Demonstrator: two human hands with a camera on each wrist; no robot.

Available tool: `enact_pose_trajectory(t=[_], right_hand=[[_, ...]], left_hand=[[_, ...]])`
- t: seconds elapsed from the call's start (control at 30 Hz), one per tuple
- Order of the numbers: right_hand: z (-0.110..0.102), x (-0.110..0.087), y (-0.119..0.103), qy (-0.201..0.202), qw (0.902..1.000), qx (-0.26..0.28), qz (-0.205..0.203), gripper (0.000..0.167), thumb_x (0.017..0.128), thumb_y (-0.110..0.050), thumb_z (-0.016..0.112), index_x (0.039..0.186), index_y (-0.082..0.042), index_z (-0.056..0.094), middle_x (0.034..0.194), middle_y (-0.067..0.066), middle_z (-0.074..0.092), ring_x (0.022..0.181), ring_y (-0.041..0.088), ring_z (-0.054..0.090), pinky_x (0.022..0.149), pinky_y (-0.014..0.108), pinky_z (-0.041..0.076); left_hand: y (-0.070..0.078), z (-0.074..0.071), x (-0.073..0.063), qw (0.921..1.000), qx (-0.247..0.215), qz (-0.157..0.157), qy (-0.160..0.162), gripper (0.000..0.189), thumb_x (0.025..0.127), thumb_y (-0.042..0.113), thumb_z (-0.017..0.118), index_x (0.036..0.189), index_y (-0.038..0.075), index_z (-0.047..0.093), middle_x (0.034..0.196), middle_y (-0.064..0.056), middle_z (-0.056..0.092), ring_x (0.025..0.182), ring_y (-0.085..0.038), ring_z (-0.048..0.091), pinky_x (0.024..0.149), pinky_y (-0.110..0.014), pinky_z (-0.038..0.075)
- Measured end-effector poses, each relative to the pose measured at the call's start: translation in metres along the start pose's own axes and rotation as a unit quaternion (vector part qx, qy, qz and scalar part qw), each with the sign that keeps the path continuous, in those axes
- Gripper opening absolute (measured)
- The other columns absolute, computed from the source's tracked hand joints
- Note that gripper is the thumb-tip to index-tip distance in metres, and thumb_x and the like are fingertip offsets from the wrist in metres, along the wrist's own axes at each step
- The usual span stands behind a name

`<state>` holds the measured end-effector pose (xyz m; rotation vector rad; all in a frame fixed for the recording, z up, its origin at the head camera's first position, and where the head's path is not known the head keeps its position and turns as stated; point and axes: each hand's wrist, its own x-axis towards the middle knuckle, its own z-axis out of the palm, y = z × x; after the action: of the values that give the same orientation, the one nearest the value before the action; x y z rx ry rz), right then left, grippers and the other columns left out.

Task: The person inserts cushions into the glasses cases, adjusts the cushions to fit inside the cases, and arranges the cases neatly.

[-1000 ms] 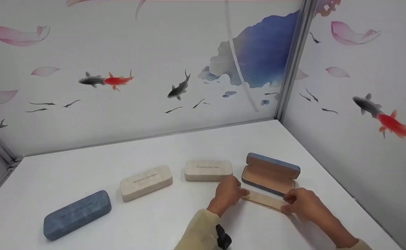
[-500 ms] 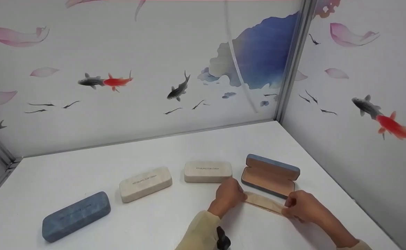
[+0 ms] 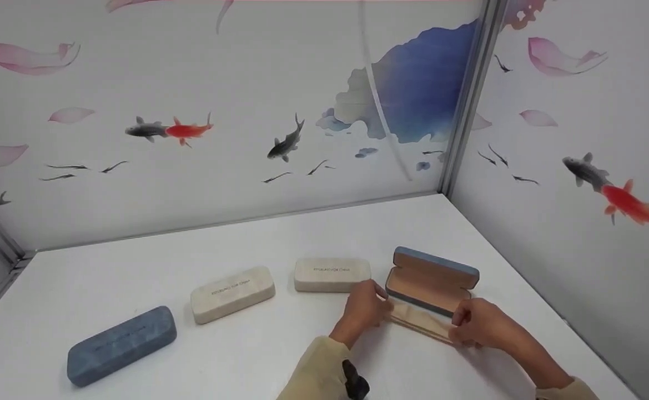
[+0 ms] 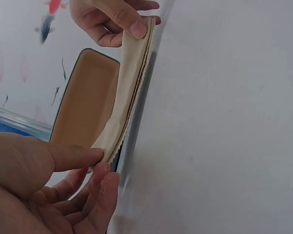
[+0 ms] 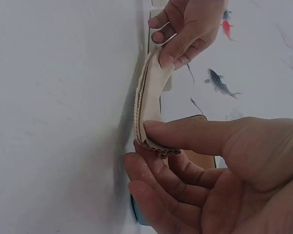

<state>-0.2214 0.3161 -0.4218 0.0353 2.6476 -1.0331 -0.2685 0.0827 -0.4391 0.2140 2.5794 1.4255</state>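
Observation:
A beige eyeglass cleaning cloth point(image 3: 419, 322), folded into a narrow strip of several layers with zigzag-cut edges, stretches between both hands. My left hand point(image 3: 362, 309) pinches its left end between thumb and fingers. At the other end, my right hand point(image 3: 482, 326) pinches the cloth, thumb on top and fingers beneath, as the right wrist view shows. Just behind the cloth stands an open blue glasses case point(image 3: 432, 283) with a tan lining and its lid raised. In the left wrist view the tan inside of the case point(image 4: 88, 92) shows beside the cloth.
A closed cream glasses case point(image 3: 332, 274) lies just behind my left hand. Farther left are another closed cream case point(image 3: 232, 295) and a closed blue case point(image 3: 122, 345). Printed wall panels point(image 3: 235, 72) border the white table point(image 3: 235, 361) at the back and right.
Both hands keep hold of the cloth's ends and shift slightly. The cloth bulged up in the middle half a second ago and now lies a little flatter. The cases have stayed put.

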Motion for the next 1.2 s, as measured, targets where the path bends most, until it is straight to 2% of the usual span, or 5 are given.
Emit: enact_pose_trajectory(t=[0.17,0.4,0.6,0.9,1.2], right_hand=[[-0.008,0.001,-0.001,-0.014,0.9997,0.008,-0.019,0.024,0.082,-0.006,0.079,0.098,0.002,0.063,0.081,0.005,0.054,0.067,0.015,0.058,0.060,0.032,0.054],[-0.025,0.004,-0.005,-0.035,0.9986,0.010,-0.038,0.036,0.080,-0.010,0.082,0.107,0.009,0.067,0.087,0.008,0.062,0.073,0.015,0.064,0.065,0.037,0.059],[-0.042,0.014,-0.002,-0.079,0.9933,0.050,-0.069,0.040,0.083,-0.020,0.081,0.110,0.008,0.069,0.088,0.005,0.073,0.080,0.016,0.069,0.072,0.039,0.061],[-0.051,0.026,0.008,-0.081,0.9936,0.067,-0.042,0.031,0.090,-0.024,0.075,0.105,0.003,0.072,0.088,0.005,0.075,0.085,0.017,0.070,0.076,0.038,0.061],[-0.052,0.029,0.016,-0.060,0.9960,0.062,-0.022,0.034,0.092,-0.028,0.073,0.106,0.002,0.073,0.087,0.004,0.075,0.083,0.015,0.070,0.074,0.036,0.061]], left_hand=[[0.001,-0.003,0.003,0.9997,-0.020,-0.011,-0.004,0.023,0.087,0.003,0.074,0.107,-0.005,0.067,0.094,-0.010,0.066,0.069,-0.015,0.065,0.059,-0.028,0.056],[0.007,-0.008,0.009,0.9982,-0.057,-0.020,-0.002,0.016,0.085,0.002,0.075,0.098,-0.007,0.072,0.086,-0.010,0.073,0.073,-0.019,0.071,0.060,-0.030,0.060],[0.012,-0.010,0.014,0.9939,-0.103,-0.035,0.015,0.010,0.087,0.005,0.072,0.094,-0.002,0.074,0.081,-0.005,0.067,0.071,-0.011,0.062,0.063,-0.027,0.060],[0.012,-0.003,0.025,0.9798,-0.187,-0.053,0.046,0.012,0.092,0.003,0.067,0.100,-0.003,0.074,0.087,-0.009,0.072,0.073,-0.011,0.064,0.069,-0.029,0.061],[0.015,0.004,0.035,0.9768,-0.187,-0.076,0.072,0.012,0.092,0.001,0.067,0.100,0.000,0.076,0.088,-0.007,0.072,0.064,-0.008,0.060,0.061,-0.021,0.057]])
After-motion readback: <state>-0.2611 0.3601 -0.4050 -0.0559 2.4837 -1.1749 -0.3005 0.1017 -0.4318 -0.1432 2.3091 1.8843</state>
